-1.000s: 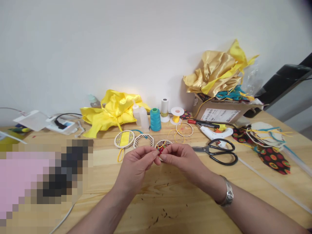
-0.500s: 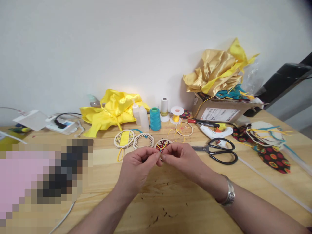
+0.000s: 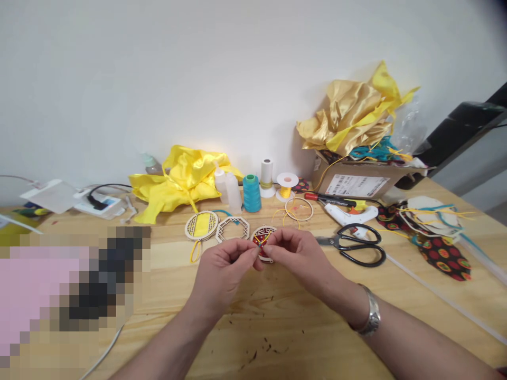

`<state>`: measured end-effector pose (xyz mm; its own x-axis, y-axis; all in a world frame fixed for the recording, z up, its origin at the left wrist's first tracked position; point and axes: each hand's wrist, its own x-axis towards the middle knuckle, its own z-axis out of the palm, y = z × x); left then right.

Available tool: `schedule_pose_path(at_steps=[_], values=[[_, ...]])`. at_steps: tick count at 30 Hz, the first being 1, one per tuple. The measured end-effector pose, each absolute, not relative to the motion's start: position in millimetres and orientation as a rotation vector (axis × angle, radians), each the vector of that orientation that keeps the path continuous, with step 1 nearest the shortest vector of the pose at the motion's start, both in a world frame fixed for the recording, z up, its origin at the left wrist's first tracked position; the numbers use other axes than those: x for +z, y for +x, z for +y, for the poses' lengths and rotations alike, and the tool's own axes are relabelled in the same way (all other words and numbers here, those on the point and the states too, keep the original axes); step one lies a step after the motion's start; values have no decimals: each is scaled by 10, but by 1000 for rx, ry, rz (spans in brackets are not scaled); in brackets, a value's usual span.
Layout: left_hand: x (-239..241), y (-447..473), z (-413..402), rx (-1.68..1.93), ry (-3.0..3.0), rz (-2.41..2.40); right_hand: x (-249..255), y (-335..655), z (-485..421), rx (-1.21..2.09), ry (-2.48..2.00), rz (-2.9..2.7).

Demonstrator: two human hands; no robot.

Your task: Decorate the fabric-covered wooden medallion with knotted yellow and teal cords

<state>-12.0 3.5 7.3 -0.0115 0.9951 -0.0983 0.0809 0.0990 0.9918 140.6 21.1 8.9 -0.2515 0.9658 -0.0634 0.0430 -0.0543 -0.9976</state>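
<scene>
inspector: condition of the hands?
operator: on my feed, the left hand point(image 3: 222, 268) is pinched, thumb to forefinger; the right hand point(image 3: 300, 259) appears likewise, just beside it. i cannot tell what is between them.
inspector: location of the round fretwork pendant point(image 3: 263, 231)?
operator: i find it on the desk point(image 3: 277, 311), directly beyond the fingertips and partly hidden. yellow cord point(image 3: 255, 240) crosses its red face. black-handled scissors point(image 3: 337, 241) noted at right, an octagonal frame point(image 3: 245, 227) at left.

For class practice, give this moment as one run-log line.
left hand: pinched | right hand: pinched | round lattice ornament: partly covered | scissors: unheld
</scene>
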Motion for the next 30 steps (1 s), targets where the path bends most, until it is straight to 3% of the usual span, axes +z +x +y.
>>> schedule_pose_path(at_steps=[20, 30], values=[[72, -113, 42, 1074, 1193, 1362, 57, 1430, 198, 1497, -981, -1097], [63, -127, 51, 1090, 1203, 1355, 82, 1437, 213, 1384, -1125, -1341]])
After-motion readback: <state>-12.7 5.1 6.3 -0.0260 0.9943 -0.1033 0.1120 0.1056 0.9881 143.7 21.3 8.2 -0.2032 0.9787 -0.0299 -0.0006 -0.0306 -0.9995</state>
